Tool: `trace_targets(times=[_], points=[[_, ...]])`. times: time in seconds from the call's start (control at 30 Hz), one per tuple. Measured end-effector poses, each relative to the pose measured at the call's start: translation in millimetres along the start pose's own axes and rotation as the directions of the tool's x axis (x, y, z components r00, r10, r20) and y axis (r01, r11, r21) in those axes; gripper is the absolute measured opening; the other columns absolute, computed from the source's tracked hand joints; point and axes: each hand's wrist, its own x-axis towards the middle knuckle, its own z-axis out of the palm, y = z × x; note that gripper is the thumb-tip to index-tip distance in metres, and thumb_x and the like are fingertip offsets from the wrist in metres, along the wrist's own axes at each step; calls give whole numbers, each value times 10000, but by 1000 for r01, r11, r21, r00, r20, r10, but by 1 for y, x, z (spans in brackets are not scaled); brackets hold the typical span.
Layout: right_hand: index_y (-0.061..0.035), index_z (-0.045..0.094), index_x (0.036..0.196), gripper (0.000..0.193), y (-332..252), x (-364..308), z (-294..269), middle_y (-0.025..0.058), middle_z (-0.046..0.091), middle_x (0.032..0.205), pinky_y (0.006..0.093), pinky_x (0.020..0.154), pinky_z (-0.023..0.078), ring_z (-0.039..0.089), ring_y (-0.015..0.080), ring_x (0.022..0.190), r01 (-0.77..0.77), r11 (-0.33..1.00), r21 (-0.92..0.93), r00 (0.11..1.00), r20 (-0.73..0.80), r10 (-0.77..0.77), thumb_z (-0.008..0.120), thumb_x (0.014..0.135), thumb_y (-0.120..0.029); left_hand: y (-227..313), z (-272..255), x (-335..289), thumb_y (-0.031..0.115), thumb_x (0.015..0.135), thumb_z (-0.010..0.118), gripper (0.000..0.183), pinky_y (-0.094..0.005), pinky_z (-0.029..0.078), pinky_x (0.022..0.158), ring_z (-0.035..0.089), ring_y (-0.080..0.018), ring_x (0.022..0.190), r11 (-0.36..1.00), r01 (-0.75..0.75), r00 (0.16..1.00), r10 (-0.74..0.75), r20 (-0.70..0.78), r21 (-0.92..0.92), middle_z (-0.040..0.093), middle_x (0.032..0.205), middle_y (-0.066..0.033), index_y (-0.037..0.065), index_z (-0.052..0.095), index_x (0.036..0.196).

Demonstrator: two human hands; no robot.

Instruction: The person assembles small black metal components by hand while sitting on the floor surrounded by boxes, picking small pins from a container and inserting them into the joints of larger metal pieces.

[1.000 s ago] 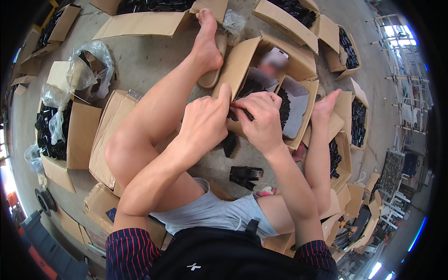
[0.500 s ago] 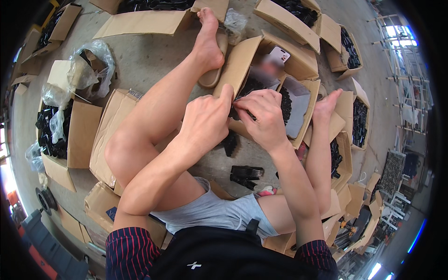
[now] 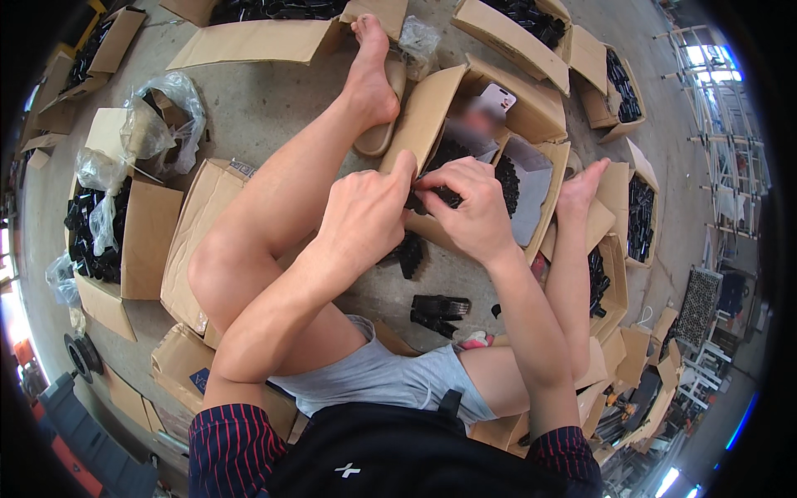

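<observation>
My left hand (image 3: pixel 364 214) is closed around a small black part (image 3: pixel 413 202), thumb pointing up. My right hand (image 3: pixel 471 207) meets it from the right, thumb and forefinger pinched at the same part. Most of that part is hidden by my fingers, so its kind does not show. Just beyond my hands stands an open cardboard box (image 3: pixel 425 104), split into compartments with many small black pieces (image 3: pixel 507 184). Below my hands, between my legs, black toothed pieces (image 3: pixel 410 256) and more black comb-like pieces (image 3: pixel 440 307) lie on the floor.
A phone (image 3: pixel 498 98) rests at the divided box's far side. Open cartons of black parts surround me, including one at the left (image 3: pixel 149 236) and one at the far right (image 3: pixel 618 91). Clear plastic bags (image 3: pixel 158 124) lie at the left. My bare legs flank the work.
My right hand has shifted slightly, its fingers curling lower and closer to the black part. The left hand stays nearly still.
</observation>
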Motion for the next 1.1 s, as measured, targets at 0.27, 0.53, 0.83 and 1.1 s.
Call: trace_targets(times=[0.27,0.53,0.83,1.1], points=[[-79,732,907,103,4,-1,-4,33,715,945,376,913,411,632,225,973,31,999,-43,1000,0,-31,741,805,-93,8,2,2,93,789,757,421,-486,536,699,696,-382,825,997,60,998,-60,-7,-57,723,877,-163,77,481,1107],[-70,720,1082,240,4,-18,-2,66,709,1067,366,967,431,644,240,1036,-9,1000,23,979,-205,14,740,844,-99,11,7,3,100,796,776,461,-415,553,734,717,-332,858,992,35,997,-43,-70,-120,757,1005,-136,99,554,1200],[21,433,1451,669,41,-71,30,172,589,1318,359,1038,455,576,237,1231,-290,290,912,699,-5,715,745,919,-238,17,-2,16,41,860,790,455,-215,510,661,686,-85,799,698,399,915,-343,211,-595,754,1057,-183,8,543,1241],[72,500,1381,584,47,-64,-3,132,670,1180,318,843,586,689,186,999,-417,-53,907,697,357,622,770,885,-75,19,23,22,-25,896,743,407,-223,552,835,666,-103,1010,283,414,890,-324,320,-865,722,1142,-181,-42,519,1235]])
